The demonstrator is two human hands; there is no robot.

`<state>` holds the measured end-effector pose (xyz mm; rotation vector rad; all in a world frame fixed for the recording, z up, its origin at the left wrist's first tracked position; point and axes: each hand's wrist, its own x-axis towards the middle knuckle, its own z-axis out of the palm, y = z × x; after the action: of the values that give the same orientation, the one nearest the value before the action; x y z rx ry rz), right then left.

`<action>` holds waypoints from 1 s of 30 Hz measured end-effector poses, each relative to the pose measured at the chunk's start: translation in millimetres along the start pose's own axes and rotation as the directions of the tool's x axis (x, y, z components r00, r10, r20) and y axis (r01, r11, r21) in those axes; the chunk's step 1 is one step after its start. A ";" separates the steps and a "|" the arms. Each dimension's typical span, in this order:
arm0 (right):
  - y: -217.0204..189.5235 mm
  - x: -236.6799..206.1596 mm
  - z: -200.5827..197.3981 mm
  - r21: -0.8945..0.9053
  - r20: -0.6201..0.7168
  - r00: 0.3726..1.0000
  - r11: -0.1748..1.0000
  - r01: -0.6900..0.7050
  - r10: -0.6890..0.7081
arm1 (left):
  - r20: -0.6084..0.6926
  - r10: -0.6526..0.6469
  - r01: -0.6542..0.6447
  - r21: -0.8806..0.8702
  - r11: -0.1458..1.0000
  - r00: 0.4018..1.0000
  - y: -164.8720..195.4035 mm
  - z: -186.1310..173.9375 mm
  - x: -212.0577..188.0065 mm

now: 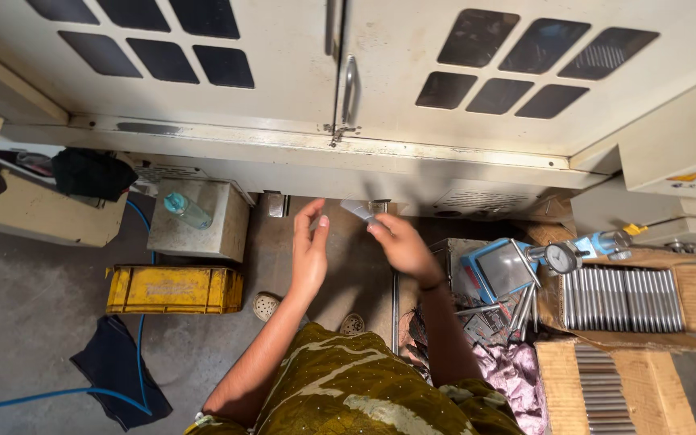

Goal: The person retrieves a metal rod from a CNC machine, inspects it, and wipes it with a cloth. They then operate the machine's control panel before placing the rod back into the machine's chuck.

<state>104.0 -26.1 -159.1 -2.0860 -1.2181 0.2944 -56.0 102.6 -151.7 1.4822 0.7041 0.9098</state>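
My right hand (400, 244) is raised in front of the cream machine doors (364, 72) and pinches a short grey metal rod (358, 211) at its fingertips. My left hand (309, 250) is held up a little to the left of it, fingers spread and holding nothing; its fingertips are close to the rod but apart from it. Both hands hover over the floor just below the machine's lower sill (300, 153).
Rows of metal rods (620, 300) lie in a cardboard tray at the right, with more rods (602, 391) below. A dial gauge on a blue stand (559, 258) is beside them. A yellow crate (172, 290), a bottle on a grey box (187, 211) and a blue hose (58, 395) are left.
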 end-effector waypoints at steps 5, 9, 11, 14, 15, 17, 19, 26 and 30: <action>-20.6 -22.4 -20.6 0.265 -0.092 0.996 0.964 0.015 0.010 | 0.167 -0.003 -0.018 0.126 0.992 0.986 32.6 11.8 -10.5; -31.5 -61.6 -54.7 0.270 -0.117 0.983 0.957 -0.103 0.139 | 0.404 0.194 -0.350 0.358 0.866 0.894 54.8 22.0 -23.9; -29.5 -79.6 -68.9 0.305 -0.108 0.965 0.932 -0.198 0.240 | 0.488 0.254 -0.445 0.328 0.833 0.835 62.2 27.0 -27.2; -15.3 -114.3 -84.5 0.430 -0.085 0.946 0.868 -0.248 0.313 | 0.602 0.261 -0.541 0.345 0.767 0.754 64.3 36.9 -35.5; -7.8 -125.2 -87.3 0.491 -0.095 0.948 0.843 -0.220 0.303 | 0.636 0.254 -0.570 0.358 0.740 0.729 62.0 41.7 -38.5; 7.8 -145.9 -84.4 0.707 -0.098 0.926 0.681 -0.194 0.365 | 0.689 0.209 -0.535 0.298 0.790 0.694 52.2 53.1 -47.5; 23.4 -162.3 -71.4 0.929 -0.051 0.874 0.344 -0.136 0.483 | 0.729 0.157 -0.481 0.260 0.837 0.667 37.0 65.1 -63.3; 67.5 -217.3 7.6 0.919 -0.219 0.803 0.395 -0.022 0.555 | 0.771 -0.101 -0.301 0.361 0.883 0.629 -21.8 101.0 -111.4; 127.3 -224.9 28.3 0.842 -0.472 0.656 0.521 0.138 0.589 | 0.760 -0.005 -0.357 0.311 0.881 0.650 -46.3 126.8 -120.3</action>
<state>55.7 -241.4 -296.6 -1.2324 -0.1339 0.0977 -5.4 -59.5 -213.8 2.1674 0.1221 0.1903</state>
